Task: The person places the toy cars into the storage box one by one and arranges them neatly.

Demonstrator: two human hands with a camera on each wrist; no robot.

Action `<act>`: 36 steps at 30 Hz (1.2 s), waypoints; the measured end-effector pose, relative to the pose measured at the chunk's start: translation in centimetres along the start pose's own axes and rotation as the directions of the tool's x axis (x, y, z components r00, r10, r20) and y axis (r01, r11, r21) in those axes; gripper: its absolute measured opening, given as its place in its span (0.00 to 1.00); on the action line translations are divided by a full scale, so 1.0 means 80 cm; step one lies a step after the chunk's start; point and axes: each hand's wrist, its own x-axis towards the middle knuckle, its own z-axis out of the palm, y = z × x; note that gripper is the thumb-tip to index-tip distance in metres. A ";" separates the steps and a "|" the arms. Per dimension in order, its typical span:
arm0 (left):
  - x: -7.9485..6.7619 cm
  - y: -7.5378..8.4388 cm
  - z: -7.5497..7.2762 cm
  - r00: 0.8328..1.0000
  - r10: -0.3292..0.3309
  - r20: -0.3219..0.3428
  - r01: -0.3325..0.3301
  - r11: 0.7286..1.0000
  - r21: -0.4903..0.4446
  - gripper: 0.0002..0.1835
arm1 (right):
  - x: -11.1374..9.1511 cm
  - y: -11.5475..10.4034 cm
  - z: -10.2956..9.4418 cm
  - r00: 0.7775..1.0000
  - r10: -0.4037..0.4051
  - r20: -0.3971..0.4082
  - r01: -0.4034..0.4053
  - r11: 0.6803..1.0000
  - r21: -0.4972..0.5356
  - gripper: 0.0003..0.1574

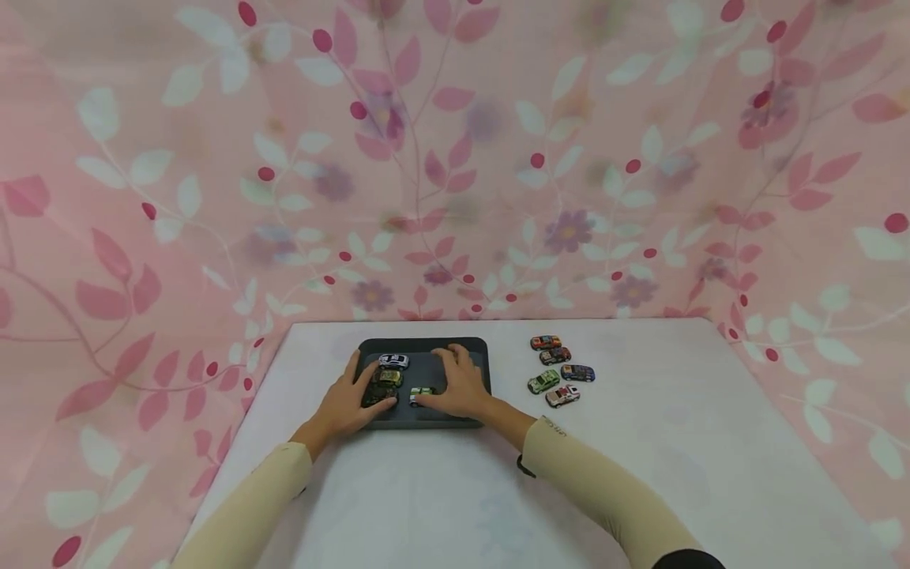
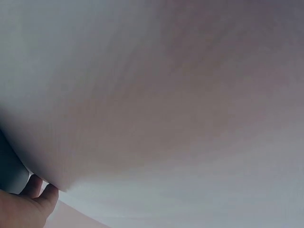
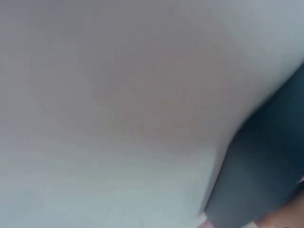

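Toy cars lie in a dark tray (image 1: 426, 424): a dark car (image 1: 382, 392) and a green-and-white car (image 1: 419, 392) nearest, a yellow-green car (image 1: 389, 378) next, a white car (image 1: 394, 361) farthest. The left hand (image 1: 347, 405) has its thumb by the dark one, the right hand (image 1: 464, 390) by the green-and-white; both spread their fingers wide, pinching nothing.

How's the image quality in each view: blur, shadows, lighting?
Head: even light, tray edges clear, faint arm shadows on the table, cars too small for fine detail; left wrist: dim, broad soft shadow, left hand in the bottom corner; right wrist: dim, blurred, right hand cut off at the corner.
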 end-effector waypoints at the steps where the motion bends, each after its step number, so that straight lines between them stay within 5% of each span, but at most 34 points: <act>1: 0.000 0.001 0.000 1.000 -0.002 0.005 0.003 1.000 -0.005 0.51 | 0.001 0.003 -0.006 1.000 -0.010 -0.019 0.009 0.999 -0.033 0.55; 9: -0.002 -0.001 -0.006 1.000 -0.004 -0.002 0.004 1.000 0.004 0.49 | 0.009 0.030 -0.066 0.993 -0.028 -0.114 0.020 0.997 -0.069 0.59; 20: -0.004 0.000 0.001 1.000 0.002 0.004 -0.002 1.000 -0.005 0.49 | -0.026 0.080 -0.095 0.989 0.030 -0.146 -0.048 0.991 -0.121 0.63; 27: -0.001 0.002 -0.001 1.000 0.001 0.007 -0.001 1.000 0.000 0.49 | -0.035 0.109 -0.138 0.978 -0.053 -0.202 0.006 0.974 -0.228 0.60; 36: -0.002 0.003 -0.004 1.000 -0.007 0.011 0.007 1.000 -0.008 0.48 | -0.053 0.137 -0.187 0.991 -0.020 -0.130 -0.027 0.936 -0.351 0.62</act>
